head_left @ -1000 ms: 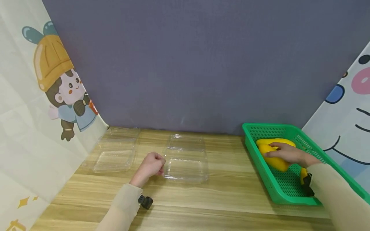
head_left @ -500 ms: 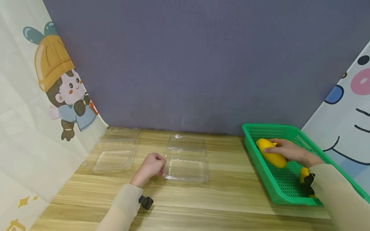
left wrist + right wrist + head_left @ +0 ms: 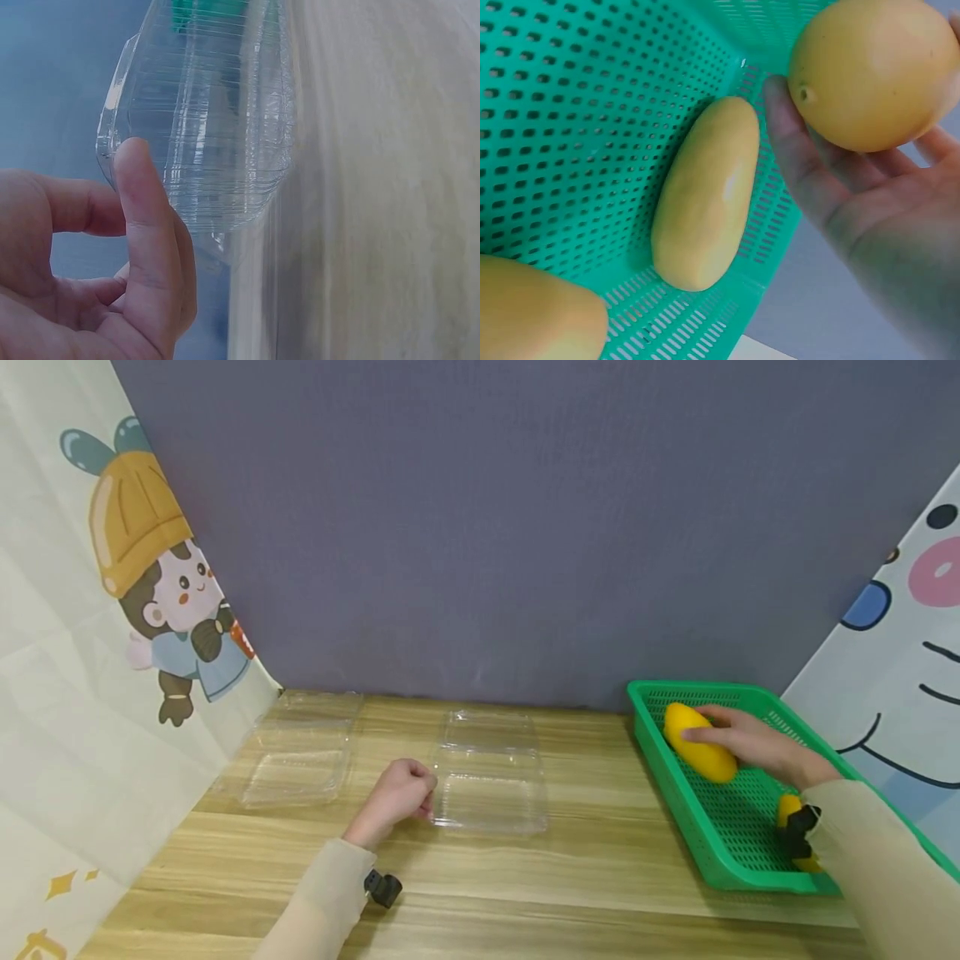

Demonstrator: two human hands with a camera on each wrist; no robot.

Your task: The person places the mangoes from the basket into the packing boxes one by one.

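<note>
In the head view my left hand (image 3: 397, 793) is at the left edge of an opened clear plastic clamshell box (image 3: 491, 828) on the wooden table. The left wrist view shows its thumb and a finger pinching the rim of that clear box (image 3: 217, 127). Over the green basket (image 3: 678, 806), my right hand (image 3: 750, 745) grips a yellow mango (image 3: 697, 745), fingers on one side and thumb on the other. Held in the right wrist view, the mango (image 3: 877, 75) shows its small stem scar. Below it, another mango (image 3: 709, 199) lies along the basket wall.
A second clear clamshell box (image 3: 296, 777) lies opened at the left. One more mango (image 3: 789, 810) sits in the basket's near right part, partly hidden by the right wrist camera (image 3: 802, 828). A grey panel (image 3: 480, 527) stands behind the table.
My right hand has lifted the mango upward from the basket floor. The left hand and the clear box at it have shifted slightly right.
</note>
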